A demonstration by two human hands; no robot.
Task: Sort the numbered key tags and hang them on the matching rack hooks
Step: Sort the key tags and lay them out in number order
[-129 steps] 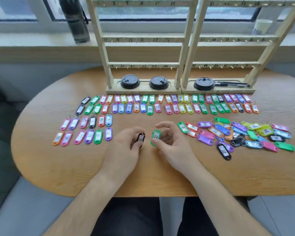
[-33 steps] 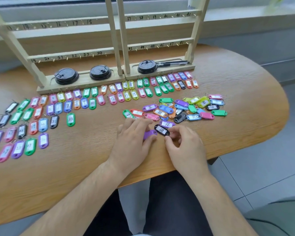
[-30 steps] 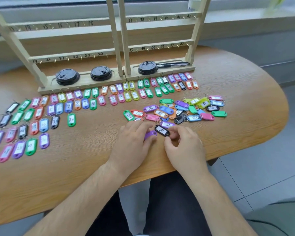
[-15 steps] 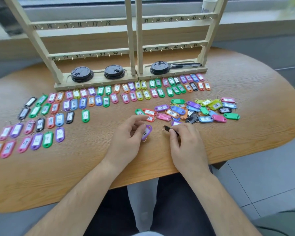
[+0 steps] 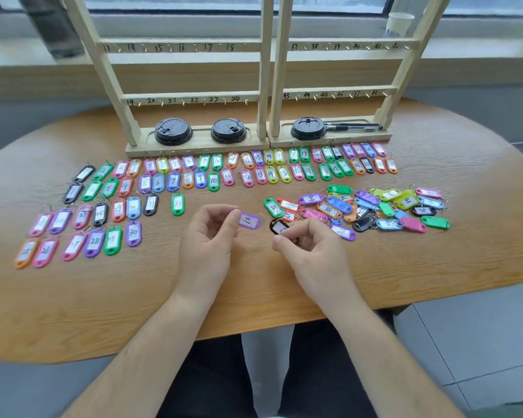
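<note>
purple tag (image 5: 249, 221) tight between left hand (image 5: 206, 243) fingers, black tag (image 5: 277, 226) tight between right hand (image 5: 312, 254) fingers

We sit at a rounded wooden table (image 5: 435, 267) that fills the middle of our view. Toward twelve o'clock we find three black cup lids in a row: one (image 5: 173, 131) at about eleven, a second (image 5: 229, 130) just right of it, and a third (image 5: 308, 128) at about one. Dark pens (image 5: 355, 126) lie lengthwise just beside the third lid. Farther back runs a pale windowsill (image 5: 12, 52). On it a dark bottle (image 5: 53, 25) stands at ten o'clock and a white paper cup (image 5: 399, 24) at two. Grey floor tiles (image 5: 480, 342) show at four o'clock.
</note>
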